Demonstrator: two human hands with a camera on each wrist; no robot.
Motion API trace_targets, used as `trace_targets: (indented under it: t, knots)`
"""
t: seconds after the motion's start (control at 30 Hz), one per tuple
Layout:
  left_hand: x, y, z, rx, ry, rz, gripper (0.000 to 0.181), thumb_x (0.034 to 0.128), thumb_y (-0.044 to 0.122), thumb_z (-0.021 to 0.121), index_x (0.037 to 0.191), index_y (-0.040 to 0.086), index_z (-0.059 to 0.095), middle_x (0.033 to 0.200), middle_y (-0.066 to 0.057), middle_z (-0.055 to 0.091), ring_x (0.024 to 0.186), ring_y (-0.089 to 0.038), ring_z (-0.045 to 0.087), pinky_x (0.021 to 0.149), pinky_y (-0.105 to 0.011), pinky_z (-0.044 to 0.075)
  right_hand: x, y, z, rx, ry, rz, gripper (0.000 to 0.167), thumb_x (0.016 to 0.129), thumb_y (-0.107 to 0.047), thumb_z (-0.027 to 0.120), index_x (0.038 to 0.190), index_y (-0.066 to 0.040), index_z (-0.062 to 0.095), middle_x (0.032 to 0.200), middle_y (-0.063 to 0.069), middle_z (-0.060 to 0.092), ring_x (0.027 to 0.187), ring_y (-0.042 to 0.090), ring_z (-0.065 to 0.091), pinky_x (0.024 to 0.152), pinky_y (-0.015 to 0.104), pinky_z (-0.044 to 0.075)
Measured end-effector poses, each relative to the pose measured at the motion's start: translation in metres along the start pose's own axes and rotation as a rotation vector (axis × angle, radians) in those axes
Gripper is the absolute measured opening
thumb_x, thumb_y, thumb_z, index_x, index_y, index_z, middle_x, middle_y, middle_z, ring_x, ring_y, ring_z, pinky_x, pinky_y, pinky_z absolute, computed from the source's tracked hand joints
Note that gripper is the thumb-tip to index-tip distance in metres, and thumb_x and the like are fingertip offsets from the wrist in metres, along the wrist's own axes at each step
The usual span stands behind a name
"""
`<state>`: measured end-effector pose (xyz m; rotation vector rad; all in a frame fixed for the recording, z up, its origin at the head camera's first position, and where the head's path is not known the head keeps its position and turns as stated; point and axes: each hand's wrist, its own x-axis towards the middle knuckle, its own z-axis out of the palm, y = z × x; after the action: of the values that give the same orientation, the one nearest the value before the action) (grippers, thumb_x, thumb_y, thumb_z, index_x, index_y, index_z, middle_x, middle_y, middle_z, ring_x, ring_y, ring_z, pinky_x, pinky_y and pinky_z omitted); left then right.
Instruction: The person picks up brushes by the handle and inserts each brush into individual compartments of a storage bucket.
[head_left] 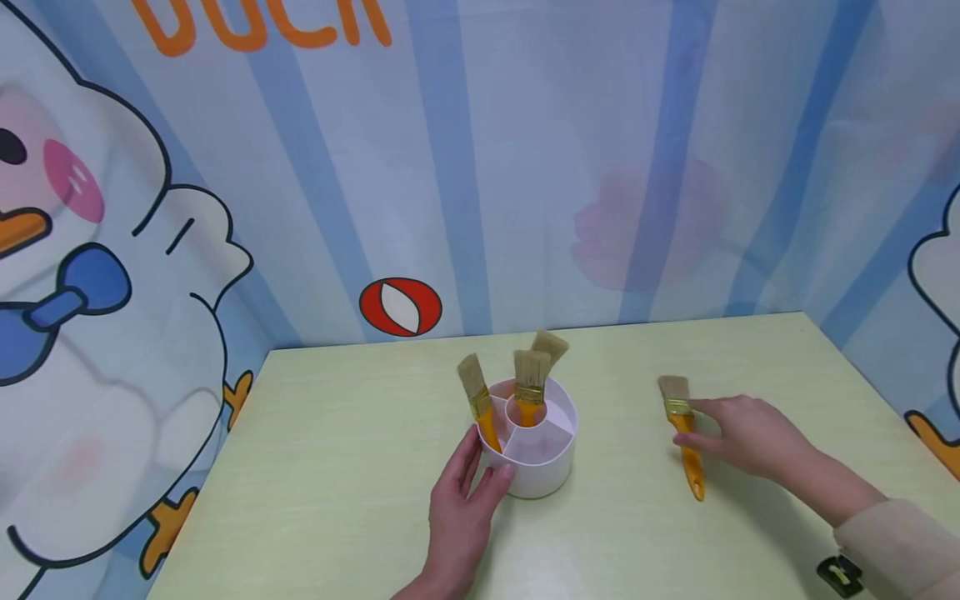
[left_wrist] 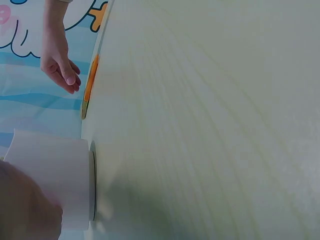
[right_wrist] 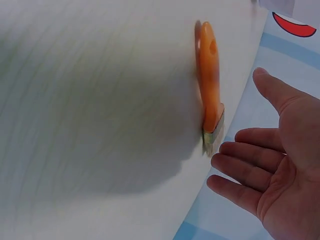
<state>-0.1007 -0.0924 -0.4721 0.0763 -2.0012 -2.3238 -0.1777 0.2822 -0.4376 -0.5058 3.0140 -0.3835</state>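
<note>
A round white divided organizer (head_left: 543,479) stands on the table, with my left hand (head_left: 459,521) gripping its near left side between thumb and fingers. Three paintbrushes stand in it, bristles up: one in the left compartment (head_left: 487,421), one in the central ring (head_left: 531,379) and one at the back (head_left: 553,346). Another paintbrush (head_left: 688,458) with an orange handle lies on the table to the right. Above it hovers my right hand (head_left: 757,442), thumb and fingers spread. The right wrist view shows this hand (right_wrist: 295,150) apart from the brush (right_wrist: 210,80), holding nothing.
The pale table (head_left: 337,467) ends at a striped cartoon backdrop (head_left: 525,167) along the back and sides. By the right sleeve (head_left: 892,542) is a small black object (head_left: 840,575), its kind unclear.
</note>
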Motion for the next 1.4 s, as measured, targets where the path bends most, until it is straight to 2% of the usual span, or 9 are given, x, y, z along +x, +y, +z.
trace_targets:
  t: [0.1,0.27,0.47,0.77,1.17,1.4]
  knots:
    - [0.001,0.001,0.0,0.009,0.001,-0.004,0.077,0.0968,0.016,0.082,0.162,0.003,0.043,0.17,-0.016,0.039,0.157,-0.033,0.036,0.117,-0.037,0.047,0.001,0.001,0.005,-0.003,-0.012,0.003,0.066,0.094,-0.048,0.08,0.133,0.005,0.07,0.105,0.015,0.079,0.078,0.02,0.068,0.07,0.046,0.061]
    - [0.001,0.001,-0.001,0.023,0.001,-0.011,0.077,0.097,0.017,0.082,0.162,0.003,0.043,0.17,-0.015,0.039,0.157,-0.033,0.036,0.117,-0.038,0.047,0.002,0.003,0.016,-0.029,0.022,-0.03,0.065,0.091,-0.046,0.084,0.131,0.003,0.071,0.118,0.021,0.076,0.099,0.037,0.074,0.083,0.057,0.063]
    - [0.002,0.001,-0.001,0.021,-0.006,-0.013,0.077,0.097,0.016,0.082,0.162,0.003,0.043,0.17,-0.015,0.039,0.157,-0.033,0.036,0.116,-0.035,0.048,0.001,0.005,0.024,-0.081,0.025,-0.062,0.069,0.09,-0.045,0.085,0.138,0.002,0.069,0.141,0.028,0.065,0.121,0.05,0.067,0.094,0.063,0.06]
    - [0.002,0.001,-0.001,0.031,-0.004,-0.015,0.077,0.0969,0.017,0.082,0.162,0.004,0.043,0.169,-0.015,0.04,0.157,-0.033,0.036,0.116,-0.035,0.048,0.007,0.004,0.025,-0.108,0.014,-0.096,0.07,0.091,-0.046,0.083,0.141,0.0,0.068,0.145,0.027,0.063,0.124,0.048,0.066,0.095,0.061,0.06]
    - [0.003,0.001,-0.002,0.049,-0.006,-0.032,0.078,0.0971,0.019,0.082,0.163,0.004,0.043,0.17,-0.015,0.039,0.157,-0.033,0.036,0.116,-0.036,0.048,0.016,0.007,0.025,-0.063,0.019,-0.213,0.063,0.096,-0.036,0.081,0.146,-0.002,0.064,0.151,0.024,0.059,0.131,0.048,0.062,0.1,0.061,0.058]
    - [0.003,0.0,-0.003,0.04,-0.009,-0.024,0.079,0.0969,0.018,0.082,0.163,0.004,0.042,0.17,-0.015,0.039,0.157,-0.033,0.036,0.115,-0.035,0.048,0.017,0.008,0.024,-0.061,-0.006,-0.267,0.059,0.097,-0.029,0.08,0.148,-0.004,0.064,0.154,0.02,0.058,0.134,0.047,0.06,0.103,0.061,0.057]
